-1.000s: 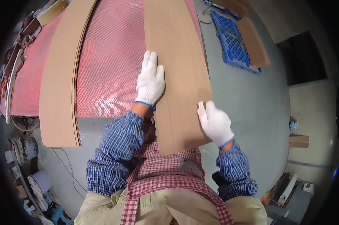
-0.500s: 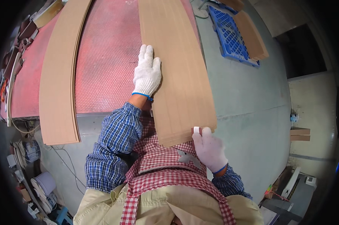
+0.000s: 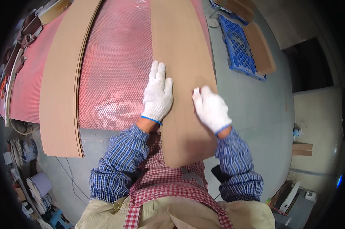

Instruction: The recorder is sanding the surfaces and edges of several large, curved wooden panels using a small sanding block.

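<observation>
A long brown wooden board (image 3: 180, 42) lies lengthwise in front of me, its near end reaching over my checked apron. My left hand (image 3: 158, 94), in a white knitted glove, rests flat along the board's left edge, fingers stretched out and pointing away. On the right side of the board's face, my gloved right hand (image 3: 213, 110) is closed round a small folded piece of sandpaper (image 3: 196, 91), reddish-brown with a white part. Most of that piece is hidden under the fingers.
Under the boards spreads a table with a red honeycomb-patterned mat (image 3: 117, 72). A stack of similar boards (image 3: 61, 87) lies to the left. Brown strips and a tape roll (image 3: 54, 11) line the far left. Right, a blue pallet (image 3: 237, 45) with boards stands on the floor.
My right hand has moved with the sandpaper from the board's near end up onto its face. My left hand stays on the left edge, slightly lower in view.
</observation>
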A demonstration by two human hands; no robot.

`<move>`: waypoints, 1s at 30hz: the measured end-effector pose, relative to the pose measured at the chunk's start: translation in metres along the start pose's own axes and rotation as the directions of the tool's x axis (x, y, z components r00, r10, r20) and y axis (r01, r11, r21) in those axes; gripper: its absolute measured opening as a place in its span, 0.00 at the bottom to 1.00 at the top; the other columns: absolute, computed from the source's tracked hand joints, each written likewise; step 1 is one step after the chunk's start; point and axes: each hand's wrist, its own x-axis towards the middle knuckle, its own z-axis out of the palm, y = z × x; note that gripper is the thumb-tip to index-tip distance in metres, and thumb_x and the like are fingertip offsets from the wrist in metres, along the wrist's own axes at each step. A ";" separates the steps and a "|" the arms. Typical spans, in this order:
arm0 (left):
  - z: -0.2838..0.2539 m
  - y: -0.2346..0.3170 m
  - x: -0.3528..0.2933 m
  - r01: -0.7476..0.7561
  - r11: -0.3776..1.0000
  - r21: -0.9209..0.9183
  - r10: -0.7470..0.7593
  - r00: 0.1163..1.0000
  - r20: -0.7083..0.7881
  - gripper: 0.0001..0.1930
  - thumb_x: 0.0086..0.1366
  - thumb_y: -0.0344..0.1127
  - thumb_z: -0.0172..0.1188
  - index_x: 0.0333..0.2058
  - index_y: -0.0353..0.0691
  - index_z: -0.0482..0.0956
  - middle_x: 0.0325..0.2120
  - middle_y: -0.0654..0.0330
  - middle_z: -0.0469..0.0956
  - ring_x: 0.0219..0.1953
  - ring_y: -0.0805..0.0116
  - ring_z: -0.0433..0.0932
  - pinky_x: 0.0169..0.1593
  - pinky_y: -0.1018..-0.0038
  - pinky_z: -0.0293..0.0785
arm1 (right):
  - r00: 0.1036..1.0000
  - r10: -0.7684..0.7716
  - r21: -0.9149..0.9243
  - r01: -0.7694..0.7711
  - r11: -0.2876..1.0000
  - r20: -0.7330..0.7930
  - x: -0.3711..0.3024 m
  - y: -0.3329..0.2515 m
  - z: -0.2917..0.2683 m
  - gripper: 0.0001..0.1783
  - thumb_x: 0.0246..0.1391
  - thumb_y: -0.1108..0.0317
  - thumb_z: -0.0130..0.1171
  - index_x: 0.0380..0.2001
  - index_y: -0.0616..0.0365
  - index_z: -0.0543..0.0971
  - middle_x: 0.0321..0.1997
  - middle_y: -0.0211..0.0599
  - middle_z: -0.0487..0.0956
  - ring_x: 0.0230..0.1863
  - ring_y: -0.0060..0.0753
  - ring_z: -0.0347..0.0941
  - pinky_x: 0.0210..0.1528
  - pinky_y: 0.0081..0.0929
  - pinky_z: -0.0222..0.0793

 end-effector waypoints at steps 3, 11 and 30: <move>0.001 -0.006 -0.003 -0.049 0.998 0.026 0.050 0.998 -0.027 0.27 0.70 0.38 0.50 0.66 0.36 0.62 0.69 0.42 0.56 0.65 0.43 0.65 0.65 0.62 0.66 | 0.995 -0.078 0.034 0.080 0.996 -0.066 0.084 0.009 0.009 0.18 0.64 0.56 0.48 0.33 0.61 0.77 0.30 0.57 0.81 0.33 0.60 0.79 0.38 0.53 0.74; -0.003 0.006 -0.008 -0.084 0.996 -0.010 0.083 0.996 -0.030 0.28 0.68 0.31 0.53 0.65 0.32 0.62 0.67 0.37 0.57 0.65 0.40 0.64 0.64 0.62 0.66 | 0.998 0.051 -0.103 -0.048 0.994 0.025 0.255 -0.001 0.001 0.22 0.57 0.55 0.50 0.40 0.63 0.83 0.47 0.60 0.80 0.50 0.62 0.77 0.55 0.50 0.72; 0.002 -0.004 0.005 -0.035 0.996 -0.086 0.030 0.998 -0.061 0.25 0.70 0.39 0.49 0.63 0.34 0.65 0.67 0.41 0.59 0.65 0.43 0.65 0.66 0.62 0.64 | 0.995 0.047 0.065 -0.053 0.997 0.088 -0.055 -0.009 -0.016 0.18 0.67 0.55 0.46 0.35 0.60 0.73 0.22 0.54 0.78 0.28 0.59 0.77 0.31 0.53 0.73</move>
